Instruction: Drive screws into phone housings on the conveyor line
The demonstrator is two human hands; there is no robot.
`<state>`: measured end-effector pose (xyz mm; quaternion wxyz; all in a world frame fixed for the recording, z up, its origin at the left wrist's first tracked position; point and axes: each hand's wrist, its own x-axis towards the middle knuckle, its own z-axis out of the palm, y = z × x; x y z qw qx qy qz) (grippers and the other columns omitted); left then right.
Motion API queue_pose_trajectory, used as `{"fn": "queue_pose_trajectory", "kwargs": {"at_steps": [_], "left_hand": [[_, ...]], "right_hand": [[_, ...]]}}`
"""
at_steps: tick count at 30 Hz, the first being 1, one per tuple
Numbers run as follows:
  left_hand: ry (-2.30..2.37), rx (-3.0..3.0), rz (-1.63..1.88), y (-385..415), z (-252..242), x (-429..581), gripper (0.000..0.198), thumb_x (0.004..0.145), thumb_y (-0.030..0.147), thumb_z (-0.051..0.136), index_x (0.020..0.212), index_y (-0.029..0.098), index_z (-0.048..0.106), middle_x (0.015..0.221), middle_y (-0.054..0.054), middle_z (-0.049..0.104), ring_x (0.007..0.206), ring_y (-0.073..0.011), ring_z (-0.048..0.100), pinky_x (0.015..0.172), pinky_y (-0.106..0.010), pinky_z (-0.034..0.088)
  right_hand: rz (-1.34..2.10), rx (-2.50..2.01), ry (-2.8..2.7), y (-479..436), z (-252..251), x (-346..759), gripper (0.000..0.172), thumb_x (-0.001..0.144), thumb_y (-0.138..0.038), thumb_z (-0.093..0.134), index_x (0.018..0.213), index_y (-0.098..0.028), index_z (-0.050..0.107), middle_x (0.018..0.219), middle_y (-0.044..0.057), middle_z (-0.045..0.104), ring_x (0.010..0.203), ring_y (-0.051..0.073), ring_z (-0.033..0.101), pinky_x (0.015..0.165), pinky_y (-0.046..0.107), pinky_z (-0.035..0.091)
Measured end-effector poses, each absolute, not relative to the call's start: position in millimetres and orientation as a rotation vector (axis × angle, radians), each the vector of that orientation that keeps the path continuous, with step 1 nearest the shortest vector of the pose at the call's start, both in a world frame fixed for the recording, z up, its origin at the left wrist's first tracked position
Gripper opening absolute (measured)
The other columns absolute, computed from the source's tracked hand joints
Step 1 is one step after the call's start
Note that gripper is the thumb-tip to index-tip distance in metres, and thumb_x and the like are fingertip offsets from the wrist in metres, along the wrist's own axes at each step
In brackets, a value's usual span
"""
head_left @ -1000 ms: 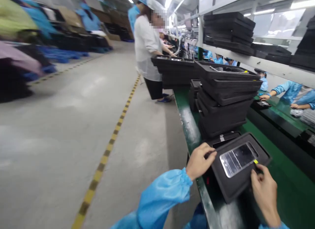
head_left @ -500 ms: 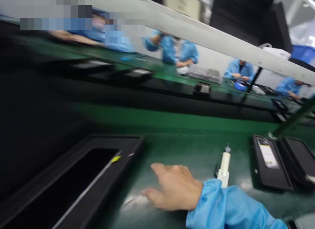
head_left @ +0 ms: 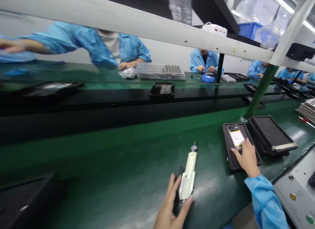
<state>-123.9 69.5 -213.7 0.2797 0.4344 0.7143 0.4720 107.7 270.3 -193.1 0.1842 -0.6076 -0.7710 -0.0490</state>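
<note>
My right hand (head_left: 248,157) is over the lower end of a phone (head_left: 236,136) lying in a black tray (head_left: 229,156). Its thumb and fingers are apart on either side of that end, and whether they touch the phone is unclear. My left hand (head_left: 169,202) is at the bottom edge, fingers spread, around the lower end of a cream electric screwdriver (head_left: 189,176). The screwdriver lies on the green bench (head_left: 118,186) with its bit pointing away from me. My left wrist is out of view.
More black trays (head_left: 274,134) are stacked at the right, beside a green post (head_left: 261,88). A dark tray (head_left: 22,202) stands at the lower left. A grey control box (head_left: 297,189) is at the right edge. Across the black track, co-workers in blue sleeves (head_left: 86,42) work.
The view has swung right. My right hand has moved from the bench, left of the screwdriver, to the phone in the tray. My left hand has come into view beside the screwdriver.
</note>
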Motion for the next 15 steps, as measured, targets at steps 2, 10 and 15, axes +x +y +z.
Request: {"fn": "queue_pose_trajectory", "kwargs": {"at_steps": [2,10,15], "left_hand": [[1.874,1.274,1.236,95.2,-220.8,-101.6,0.065,0.085,0.048,0.049,0.142,0.020,0.037,0.157,-0.008,0.013,0.145,-0.0278,0.004,0.116,-0.049,0.015],[1.818,1.281,1.343,159.2,-164.2,-74.1,0.066,0.071,0.047,0.066,0.133,0.035,0.047,0.155,0.005,0.025,0.142,-0.0303,0.021,0.118,-0.046,0.016],[1.305,0.599,1.151,206.8,-110.3,-29.7,0.047,0.082,0.041,0.055,0.126,0.025,0.053,0.139,-0.003,0.052,0.127,-0.0258,0.049,0.104,-0.041,0.046]], "right_hand": [[-0.116,-1.718,-2.262,277.2,-187.3,100.7,0.044,0.090,-0.036,0.054,0.114,0.001,0.057,0.126,0.033,0.052,0.121,0.037,0.050,0.100,0.052,0.040],[-0.123,-1.736,-2.191,290.5,-138.7,109.8,0.042,0.100,-0.020,0.019,0.092,-0.007,0.058,0.078,0.009,0.067,0.073,0.018,0.068,0.066,0.024,0.051],[-0.155,-1.492,-2.266,249.1,-137.5,94.3,0.033,0.096,-0.021,0.027,0.084,-0.013,0.057,0.077,0.005,0.065,0.071,0.015,0.066,0.061,0.020,0.050]]}}
